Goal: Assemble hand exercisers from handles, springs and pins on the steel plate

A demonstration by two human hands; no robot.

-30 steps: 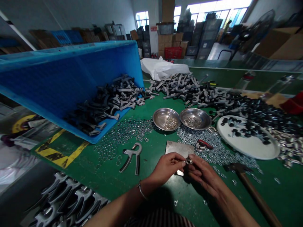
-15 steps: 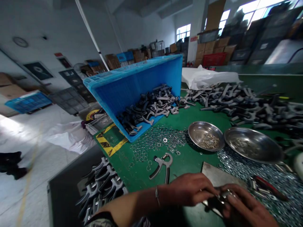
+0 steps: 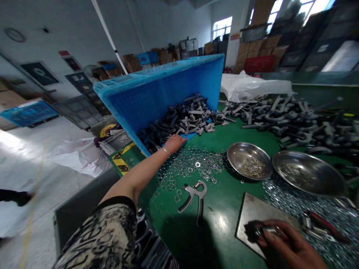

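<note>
My left hand [image 3: 174,143] reaches to the front of the blue crate [image 3: 123,108], at the edge of a pile of grey and black hand-grip handles [image 3: 193,119]. Its thumb stands apart from the fingers, and the fingertips are partly hidden among the handles. Over a metal plate [image 3: 252,209] at the lower right, my right hand [image 3: 291,243] pinches a shiny coil spring [image 3: 270,230]; a dark part shows beside it, too shadowed to make out. A joined hand grip [image 3: 196,196] lies on the green table between the hands.
Loose metal rings [image 3: 193,164] spread before the crate. Two steel bowls, a left one [image 3: 235,166] and a right one [image 3: 333,186], hold small parts. Red-handled pliers [image 3: 328,226] rest on more rings. Another heap of handles [image 3: 280,112] lies behind. Finished-looking grips [image 3: 146,231] sit lower left.
My left hand has left the right hand and stretched up and left to the crate's handles. The right hand stays over the plate with the spring. The view has shifted slightly.
</note>
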